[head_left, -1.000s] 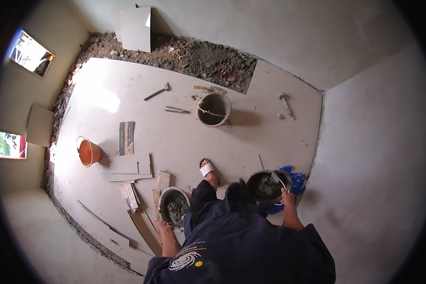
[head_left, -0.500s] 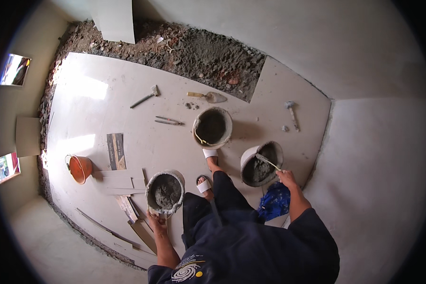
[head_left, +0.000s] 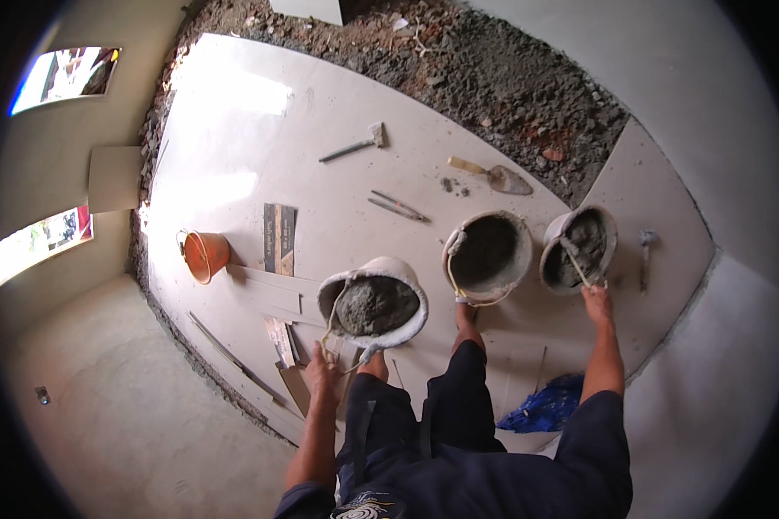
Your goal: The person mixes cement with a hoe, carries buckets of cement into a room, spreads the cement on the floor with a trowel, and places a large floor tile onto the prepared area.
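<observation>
My left hand [head_left: 322, 374] is closed round the cord handle of a mortar-crusted bucket [head_left: 411, 324], which tilts and holds a grey heap of wet mortar [head_left: 374, 305]. On the other side, my right hand [head_left: 597, 303] grips the handle of a second bucket [head_left: 613, 232], also with mortar inside and leaning. Between them a third bucket [head_left: 521, 278] stands on the floor in front of my foot, its handle hanging down at the near rim and grey mortar within. No hand touches that one.
A trowel [head_left: 509, 180], pincers [head_left: 398, 208] and two hammers [head_left: 377, 136] lie on the pale tiles. An orange bucket [head_left: 206, 257] stands left, near tile offcuts [head_left: 268, 290]. Rubble [head_left: 511, 86] borders the far edge. A blue sheet [head_left: 545, 405] lies by my right leg.
Both held buckets have moved forward with my hands, the right one now beyond the middle bucket's right side. The left bucket tilts more. My view has shifted and I have stepped forward.
</observation>
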Tool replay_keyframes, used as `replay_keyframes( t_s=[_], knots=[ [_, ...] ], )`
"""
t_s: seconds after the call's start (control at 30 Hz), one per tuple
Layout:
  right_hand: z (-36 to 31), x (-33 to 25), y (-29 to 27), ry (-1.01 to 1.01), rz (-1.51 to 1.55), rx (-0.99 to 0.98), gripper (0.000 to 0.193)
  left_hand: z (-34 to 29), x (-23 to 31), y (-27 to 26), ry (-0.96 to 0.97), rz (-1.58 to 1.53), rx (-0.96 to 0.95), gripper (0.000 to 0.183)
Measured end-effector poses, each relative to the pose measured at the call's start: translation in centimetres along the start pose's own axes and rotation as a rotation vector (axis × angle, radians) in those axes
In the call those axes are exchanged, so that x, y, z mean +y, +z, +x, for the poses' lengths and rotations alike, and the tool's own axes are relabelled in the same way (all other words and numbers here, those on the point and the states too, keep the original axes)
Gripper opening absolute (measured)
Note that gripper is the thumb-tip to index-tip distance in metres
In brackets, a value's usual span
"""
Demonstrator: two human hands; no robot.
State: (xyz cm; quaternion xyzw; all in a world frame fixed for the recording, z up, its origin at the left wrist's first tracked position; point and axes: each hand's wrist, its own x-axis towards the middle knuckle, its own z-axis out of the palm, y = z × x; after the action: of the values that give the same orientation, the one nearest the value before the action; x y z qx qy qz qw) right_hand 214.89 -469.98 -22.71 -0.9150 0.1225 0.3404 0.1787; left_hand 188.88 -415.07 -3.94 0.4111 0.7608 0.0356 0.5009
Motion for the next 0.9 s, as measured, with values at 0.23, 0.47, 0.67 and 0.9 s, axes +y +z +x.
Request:
replay_keyframes(
  t_s=[0.23,0.47,0.67,0.9],
  knots=[
    [-0.3,1.7,0.5,0.047,-0.214,0.036,0.043,6.5,-2.0,9.0,0.123,0.124,-0.347,0.044],
    [-24.9,8.4,6.8,0.399,-0.351,-0.213,0.043,13.4,-5.5,12.3,0.029,0.055,-0.598,0.042],
    [-45.3,4.3,16.6,0.385,-0.046,-0.316,0.044,15.4,-4.9,10.0,0.364,0.427,-0.777,0.046],
    [-50.5,-12.7,22.3,0.212,0.170,-0.289,0.039,5.3,16.8,-10.2,0.499,0.621,-1.494,0.034]
  ],
)
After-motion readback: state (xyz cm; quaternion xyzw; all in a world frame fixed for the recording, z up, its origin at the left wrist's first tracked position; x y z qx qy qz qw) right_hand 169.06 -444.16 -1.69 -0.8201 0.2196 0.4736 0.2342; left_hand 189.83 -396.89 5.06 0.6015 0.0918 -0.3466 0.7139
